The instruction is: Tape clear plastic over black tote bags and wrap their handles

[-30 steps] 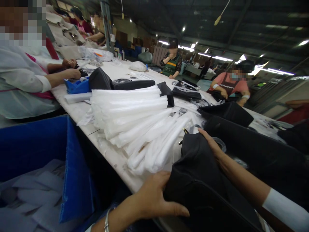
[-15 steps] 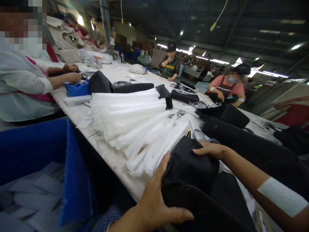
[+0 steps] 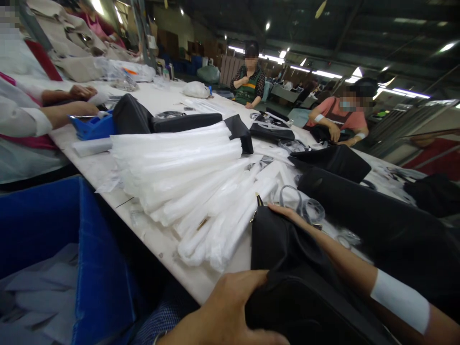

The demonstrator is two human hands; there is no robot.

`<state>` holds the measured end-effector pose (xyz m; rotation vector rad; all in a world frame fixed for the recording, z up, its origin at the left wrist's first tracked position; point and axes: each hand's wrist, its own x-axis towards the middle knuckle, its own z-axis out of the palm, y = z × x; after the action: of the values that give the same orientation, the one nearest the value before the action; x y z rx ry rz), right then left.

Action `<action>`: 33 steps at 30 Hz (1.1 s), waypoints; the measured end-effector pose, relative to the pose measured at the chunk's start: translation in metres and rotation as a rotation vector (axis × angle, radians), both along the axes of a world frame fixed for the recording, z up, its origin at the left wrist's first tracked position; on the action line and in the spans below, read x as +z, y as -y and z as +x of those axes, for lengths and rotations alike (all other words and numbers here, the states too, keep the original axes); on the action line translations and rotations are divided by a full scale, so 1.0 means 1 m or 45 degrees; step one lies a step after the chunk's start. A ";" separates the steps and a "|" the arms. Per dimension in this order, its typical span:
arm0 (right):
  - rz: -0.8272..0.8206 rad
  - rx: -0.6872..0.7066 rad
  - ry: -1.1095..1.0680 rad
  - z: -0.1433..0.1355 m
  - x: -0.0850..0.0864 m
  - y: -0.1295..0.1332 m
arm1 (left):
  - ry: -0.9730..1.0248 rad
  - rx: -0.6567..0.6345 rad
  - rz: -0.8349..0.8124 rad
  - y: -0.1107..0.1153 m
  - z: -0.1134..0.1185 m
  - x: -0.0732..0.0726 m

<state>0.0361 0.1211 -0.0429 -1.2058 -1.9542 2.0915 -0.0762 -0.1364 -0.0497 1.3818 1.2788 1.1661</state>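
A black leather-like bag (image 3: 287, 258) lies at the table's near edge, at the lower middle right. My left hand (image 3: 230, 306) grips its near left side, the thumb along the front and the fingertips partly hidden by the black material. My right hand (image 3: 291, 215) is at the bag's far upper edge; most of its fingers are hidden behind or inside the bag. A small metal zipper end (image 3: 258, 199) shows at the bag's top left corner. Just beyond the bag, a fanned pile of white foam wrap rolls (image 3: 187, 177) covers the table.
A blue bin (image 3: 104, 258) with white pieces stands at the lower left. More black bags (image 3: 359, 211) lie right, near clear plastic rings (image 3: 312, 210). A blue box (image 3: 93, 125) sits by a co-worker's hands at left. Other people work across the white table (image 3: 161, 244).
The bag has turned and its top now stands differently. My left hand has moved down along its side, and my right hand has shifted left, with its fingers now mostly out of sight.
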 end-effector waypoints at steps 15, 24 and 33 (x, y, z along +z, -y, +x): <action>1.114 0.522 0.170 0.055 0.104 0.081 | 0.098 0.105 0.018 0.011 0.001 -0.024; 1.528 0.456 0.132 0.087 0.047 0.181 | 0.589 -0.223 -0.327 -0.002 -0.037 -0.002; 1.592 0.505 0.071 0.064 0.036 0.210 | -0.442 -0.118 -0.693 -0.056 -0.040 0.057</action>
<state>0.0998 -0.0891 -0.0065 -0.5875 -2.8441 0.4755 -0.1161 -0.0807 0.0077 1.2375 1.6060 0.4648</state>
